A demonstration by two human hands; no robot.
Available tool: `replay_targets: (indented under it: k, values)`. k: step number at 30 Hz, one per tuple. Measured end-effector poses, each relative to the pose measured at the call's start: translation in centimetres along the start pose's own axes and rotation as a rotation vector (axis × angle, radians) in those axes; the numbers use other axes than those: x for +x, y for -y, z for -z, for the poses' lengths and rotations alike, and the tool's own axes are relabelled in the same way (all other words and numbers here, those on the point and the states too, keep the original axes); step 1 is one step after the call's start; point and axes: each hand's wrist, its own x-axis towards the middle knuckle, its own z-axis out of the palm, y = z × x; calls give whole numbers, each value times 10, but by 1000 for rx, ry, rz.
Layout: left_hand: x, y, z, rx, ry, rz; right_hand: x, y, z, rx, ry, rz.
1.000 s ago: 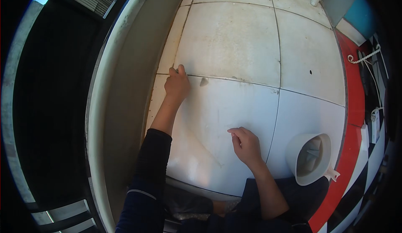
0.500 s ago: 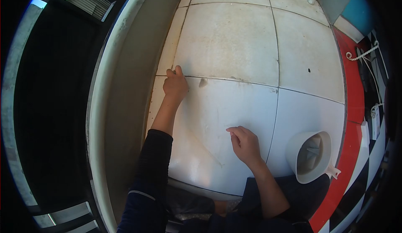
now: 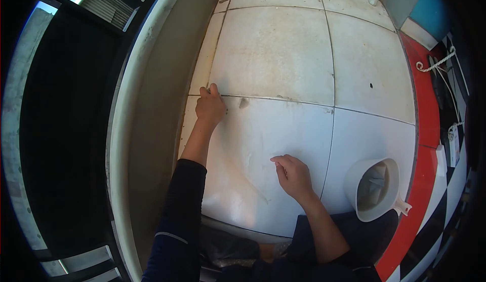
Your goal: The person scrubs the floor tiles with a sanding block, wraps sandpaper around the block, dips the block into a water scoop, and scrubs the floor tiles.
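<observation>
- Filling the middle of the view, the tiled floor (image 3: 273,54) lies beneath both hands, off-white and brownish on the far tiles, cleaner and glossy on the near ones, with dark joints between them and rusty staining along its left edge.
- A grey low wall (image 3: 162,99) with a pale rounded top borders the floor on the left.
- A red band (image 3: 429,110) runs down the right side, beside the floor.
- A white dipper (image 3: 350,186) stands near the person's knee on the right, its handle pointing rightward; pale contents show inside, hard to identify.
- The left hand (image 3: 210,107) reaches to the joint crossing near the wall, fingers bent and close together; whether they pinch anything cannot be told.
- The right hand (image 3: 294,176) is over the near tile, fingers loosely curled, thumb close beneath; its palm is hidden.
- A grey smudge (image 3: 243,103) marks the tile just right of the left hand.
- A small black speck (image 3: 371,85) lies on the right-hand tile.
</observation>
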Motion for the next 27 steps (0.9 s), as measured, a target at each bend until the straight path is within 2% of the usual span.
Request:
replay_targets:
  k: [8,13,15,19,22,24,27]
  values:
    - [-12,9,5,-372,-60,-68,1,1,4,7,-15,-10]
    - [-15,-15,3,-346,-97,-102,0,-3,-3,23,-24,60]
    - [-18,-27,5,-222,-38,-169,-1,-3,-2,26,-22,67]
    - [1,6,14,-221,8,-47,0,1,5,-5,-9,-7]
    - [1,3,12,-284,30,-106,0,0,1,19,-20,9]
    - [-9,-22,10,-240,11,-206,0,0,-3,31,-8,37]
    - [-2,-15,11,-297,28,-181,0,0,2,-8,8,22]
